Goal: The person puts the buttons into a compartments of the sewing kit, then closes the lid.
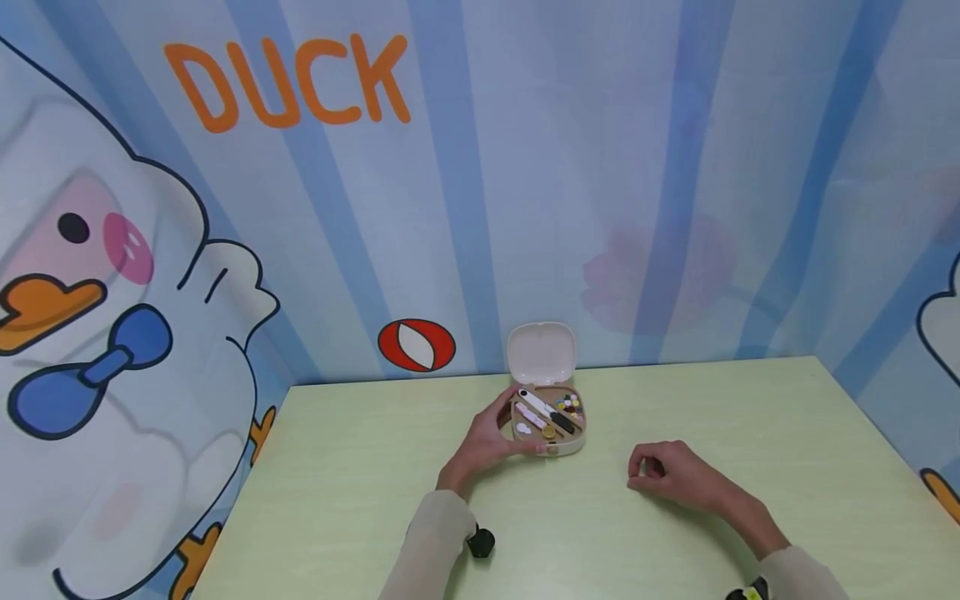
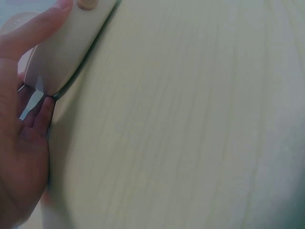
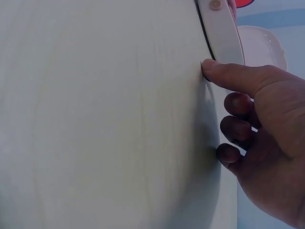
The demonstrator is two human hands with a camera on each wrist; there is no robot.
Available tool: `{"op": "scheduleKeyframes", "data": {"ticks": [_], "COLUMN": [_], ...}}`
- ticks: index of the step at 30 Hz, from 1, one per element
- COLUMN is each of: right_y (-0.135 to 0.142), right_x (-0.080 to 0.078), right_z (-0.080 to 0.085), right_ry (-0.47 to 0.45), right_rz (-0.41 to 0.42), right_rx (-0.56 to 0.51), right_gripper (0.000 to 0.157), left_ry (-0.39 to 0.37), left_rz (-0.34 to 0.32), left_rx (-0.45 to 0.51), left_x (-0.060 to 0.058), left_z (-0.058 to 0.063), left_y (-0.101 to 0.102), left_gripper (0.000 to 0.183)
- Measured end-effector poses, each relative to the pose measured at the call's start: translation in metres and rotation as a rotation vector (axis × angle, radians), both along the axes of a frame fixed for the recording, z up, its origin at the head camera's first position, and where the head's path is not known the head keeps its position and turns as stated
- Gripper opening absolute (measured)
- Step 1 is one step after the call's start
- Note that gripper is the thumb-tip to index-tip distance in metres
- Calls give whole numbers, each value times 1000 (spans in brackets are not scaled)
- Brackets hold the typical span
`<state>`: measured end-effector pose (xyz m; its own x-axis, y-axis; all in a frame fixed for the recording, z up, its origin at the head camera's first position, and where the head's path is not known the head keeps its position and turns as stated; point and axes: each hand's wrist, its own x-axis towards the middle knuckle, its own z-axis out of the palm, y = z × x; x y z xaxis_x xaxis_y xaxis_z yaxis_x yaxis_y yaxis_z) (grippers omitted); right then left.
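Note:
A small white case (image 1: 565,448) stands on the table with its lid (image 1: 542,353) raised against the backdrop. My left hand (image 1: 486,439) grips its left side, thumb along the front near a round tan button (image 2: 87,4). Inside the compartments lie a slim white-and-black tool (image 1: 546,410), a pink-and-white stick-like piece (image 1: 529,414), several small coloured balls (image 1: 570,405), a gold round piece (image 1: 549,432) and small white pieces (image 1: 522,428). My right hand (image 1: 686,475) hovers low over the table, right of the case. Its fingers hang loosely curled, and I see nothing in them.
The pale green-yellow table (image 1: 352,475) reaches back to a blue striped backdrop (image 1: 525,167) with a printed duck (image 1: 180,375). A black round device (image 1: 482,543) sits at my left wrist, and another dark device (image 1: 742,593) at the right.

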<state>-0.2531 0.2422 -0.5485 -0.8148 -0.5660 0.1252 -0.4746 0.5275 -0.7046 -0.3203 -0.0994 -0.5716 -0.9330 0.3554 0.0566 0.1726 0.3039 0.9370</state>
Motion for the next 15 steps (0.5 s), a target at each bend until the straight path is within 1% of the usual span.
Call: {"op": "scheduleKeyframes", "data": {"ticks": [6, 12, 15], "right_y": [-3, -7, -11], "right_x": [-1, -6, -10], "right_z": [5, 6, 7], "right_ry": [-4, 47, 52], "right_rz": [-11, -20, -25], "right_rx": [23, 35, 35], "right_gripper": [13, 15, 15], "left_ry": [-7, -9, -9], "left_rz": [9, 14, 17], "left_rx": [-8, -20, -25], "left_x": [1, 2, 1], "left_z": [1, 3, 2], "left_y": [0, 1, 1], "left_gripper": [108, 108, 108]}}
